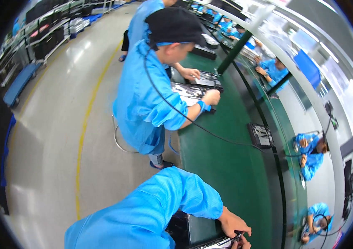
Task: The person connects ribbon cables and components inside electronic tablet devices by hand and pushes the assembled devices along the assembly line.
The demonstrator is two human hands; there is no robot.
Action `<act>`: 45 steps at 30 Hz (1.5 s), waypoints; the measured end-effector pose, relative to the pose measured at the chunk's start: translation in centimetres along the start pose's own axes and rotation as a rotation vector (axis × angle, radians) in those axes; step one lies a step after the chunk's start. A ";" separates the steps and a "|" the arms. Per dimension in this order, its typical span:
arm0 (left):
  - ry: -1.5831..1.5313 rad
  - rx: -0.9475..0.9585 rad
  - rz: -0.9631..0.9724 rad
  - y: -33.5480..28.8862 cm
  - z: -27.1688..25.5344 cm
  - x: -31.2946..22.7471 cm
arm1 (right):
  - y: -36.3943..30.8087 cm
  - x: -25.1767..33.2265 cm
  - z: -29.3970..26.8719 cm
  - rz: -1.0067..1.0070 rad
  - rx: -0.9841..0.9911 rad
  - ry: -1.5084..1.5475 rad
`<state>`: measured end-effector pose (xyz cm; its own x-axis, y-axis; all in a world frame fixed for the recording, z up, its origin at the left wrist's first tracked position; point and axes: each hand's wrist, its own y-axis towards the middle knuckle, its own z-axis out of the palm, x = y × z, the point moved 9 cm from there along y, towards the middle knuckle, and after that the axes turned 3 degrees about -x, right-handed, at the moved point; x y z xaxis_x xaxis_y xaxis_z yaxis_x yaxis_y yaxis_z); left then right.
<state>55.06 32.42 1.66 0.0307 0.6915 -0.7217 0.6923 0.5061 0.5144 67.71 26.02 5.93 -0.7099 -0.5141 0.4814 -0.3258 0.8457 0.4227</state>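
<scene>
My left hand (231,224) comes in from the lower edge in a loose blue sleeve, its fingers bent down over the corner of a flat black-framed panel (214,245). Some white shows inside the frame; most of the panel is cut off by the picture's lower edge. Close below, only the fingers of my right hand (243,243) come into view, curled at the same corner and nearly touching the left fingers. A dark, glossy surface (178,228) lies beside my left forearm.
A green workbench (226,178) runs away ahead. Along it a co-worker (151,91) in blue handles similar black-framed units (189,89). A black tray (261,135) of small parts sits at the bench's right side. A dark cable (222,136) crosses the view. Loaded racks line the far-left aisle.
</scene>
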 end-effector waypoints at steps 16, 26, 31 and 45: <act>0.196 -0.289 0.006 0.9 -0.6 1.7 | 0.2 -1.5 0.8 -0.104 0.027 -0.156; 0.218 -0.274 -0.022 0.3 0.0 1.3 | 0.8 -3.7 -0.2 -0.047 0.215 -0.005; 0.264 -0.296 -0.003 -0.4 -0.2 1.1 | 2.5 -1.8 0.9 -0.186 0.323 -0.058; 0.234 0.009 0.151 -0.4 1.7 -1.0 | -1.0 2.0 -0.6 -0.142 -0.080 -0.149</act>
<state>55.96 30.63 1.44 -0.0323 0.8594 -0.5103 0.6991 0.3843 0.6029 67.05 24.07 6.94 -0.7464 -0.5957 0.2967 -0.3831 0.7491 0.5404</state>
